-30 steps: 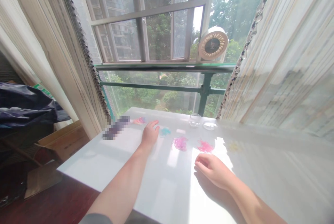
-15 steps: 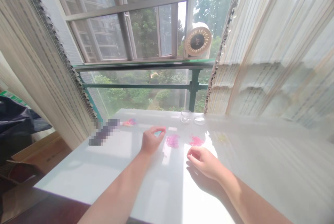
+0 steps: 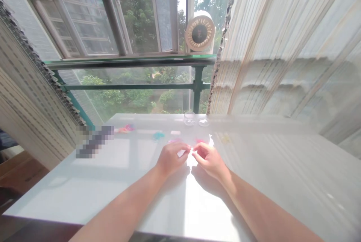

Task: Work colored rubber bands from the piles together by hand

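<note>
Over the middle of the white table [image 3: 98, 193], my left hand [image 3: 172, 158] and my right hand [image 3: 210, 160] meet fingertip to fingertip. Each has its thumb and fingers pinched together; whatever is between them is too small to make out. Just beyond the left fingers shows part of a purple-pink heap of thin, loop-like strands [image 3: 175, 141]. A red-pink heap [image 3: 202, 141] lies partly hidden behind my right hand. Farther left are a teal heap [image 3: 158, 136] and a mixed orange-and-purple heap [image 3: 126, 128]. A pale yellow heap [image 3: 226, 139] lies to the right.
A clear round container [image 3: 189, 119] and a shallow clear dish [image 3: 204, 122] stand at the table's far edge. A pixelated dark shape [image 3: 96, 142] is at the left. Behind are a green railing [image 3: 135, 87], a round white fan [image 3: 199, 33] and curtains [image 3: 270, 46] on both sides.
My left hand has come from near the teal heap, its fingers closing, rightward to my right hand. The right hand stays pinched. The view has turned right.
</note>
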A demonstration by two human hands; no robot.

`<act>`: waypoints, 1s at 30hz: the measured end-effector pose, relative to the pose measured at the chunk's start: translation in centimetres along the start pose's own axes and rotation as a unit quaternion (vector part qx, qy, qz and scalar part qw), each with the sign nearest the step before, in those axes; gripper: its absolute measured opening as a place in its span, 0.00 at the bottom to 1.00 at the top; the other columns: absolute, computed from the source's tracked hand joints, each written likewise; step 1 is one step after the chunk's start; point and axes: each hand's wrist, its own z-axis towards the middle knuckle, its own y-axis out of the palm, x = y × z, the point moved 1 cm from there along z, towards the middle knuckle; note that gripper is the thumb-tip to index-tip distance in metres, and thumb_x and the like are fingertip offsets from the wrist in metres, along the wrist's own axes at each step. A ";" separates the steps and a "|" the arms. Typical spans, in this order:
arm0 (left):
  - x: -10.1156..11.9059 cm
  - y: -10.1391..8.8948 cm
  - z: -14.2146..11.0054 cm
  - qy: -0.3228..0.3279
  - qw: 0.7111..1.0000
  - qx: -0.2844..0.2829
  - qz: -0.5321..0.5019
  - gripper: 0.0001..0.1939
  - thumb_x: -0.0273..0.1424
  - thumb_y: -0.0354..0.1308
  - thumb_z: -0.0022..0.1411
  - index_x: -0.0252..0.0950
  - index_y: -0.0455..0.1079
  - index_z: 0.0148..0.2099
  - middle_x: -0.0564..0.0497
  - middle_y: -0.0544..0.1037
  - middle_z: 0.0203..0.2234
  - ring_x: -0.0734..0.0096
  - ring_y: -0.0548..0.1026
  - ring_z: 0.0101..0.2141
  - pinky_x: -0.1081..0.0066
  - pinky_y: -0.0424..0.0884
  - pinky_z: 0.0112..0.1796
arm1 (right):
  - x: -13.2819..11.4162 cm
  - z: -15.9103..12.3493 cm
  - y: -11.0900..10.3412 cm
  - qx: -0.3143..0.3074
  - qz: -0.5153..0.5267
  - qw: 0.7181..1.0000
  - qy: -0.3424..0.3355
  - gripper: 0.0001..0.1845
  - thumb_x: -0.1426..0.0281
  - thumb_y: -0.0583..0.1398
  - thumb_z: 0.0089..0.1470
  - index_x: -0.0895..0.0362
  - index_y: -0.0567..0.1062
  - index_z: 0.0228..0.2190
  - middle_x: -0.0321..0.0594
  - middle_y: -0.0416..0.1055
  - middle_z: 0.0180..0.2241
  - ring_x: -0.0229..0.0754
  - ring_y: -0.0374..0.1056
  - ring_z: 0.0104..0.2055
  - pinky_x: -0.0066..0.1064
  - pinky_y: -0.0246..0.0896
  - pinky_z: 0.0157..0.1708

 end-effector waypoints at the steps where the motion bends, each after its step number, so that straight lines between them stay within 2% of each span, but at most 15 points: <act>1: 0.0 0.0 0.0 0.000 1.000 -0.001 -0.002 0.06 0.23 0.57 0.53 0.39 0.73 0.30 0.53 0.80 0.29 0.70 0.77 0.31 0.69 0.72 0.37 | 0.1 0.0 0.0 0.000 -0.001 1.000 0.001 0.08 0.65 0.55 0.52 0.56 0.70 0.30 0.29 0.59 0.16 0.34 0.56 0.19 0.26 0.51 0.21; 12: -0.2 0.1 -0.3 -0.009 1.000 -0.025 -0.015 0.07 0.23 0.54 0.55 0.39 0.71 0.33 0.53 0.80 0.30 0.71 0.77 0.33 0.70 0.72 0.37 | 0.6 0.2 0.0 -0.010 -0.007 1.000 0.005 0.10 0.64 0.53 0.54 0.56 0.70 0.28 0.34 0.67 0.22 0.36 0.60 0.22 0.27 0.55 0.24; 20: -0.2 0.1 -0.4 -0.014 0.999 -0.044 -0.009 0.08 0.22 0.53 0.55 0.39 0.70 0.33 0.55 0.79 0.30 0.73 0.76 0.33 0.72 0.71 0.37 | -0.1 0.1 0.0 -0.023 -0.040 0.998 -0.034 0.11 0.66 0.52 0.55 0.56 0.69 0.25 0.34 0.66 0.20 0.36 0.59 0.22 0.27 0.54 0.25; 30: 0.2 -0.4 -0.4 -0.055 0.996 -0.066 -0.015 0.07 0.25 0.52 0.56 0.39 0.70 0.34 0.53 0.78 0.30 0.71 0.75 0.33 0.69 0.70 0.38 | 0.4 0.1 0.2 -0.020 -0.036 0.999 -0.032 0.12 0.66 0.51 0.55 0.57 0.70 0.25 0.36 0.67 0.21 0.37 0.60 0.23 0.28 0.54 0.24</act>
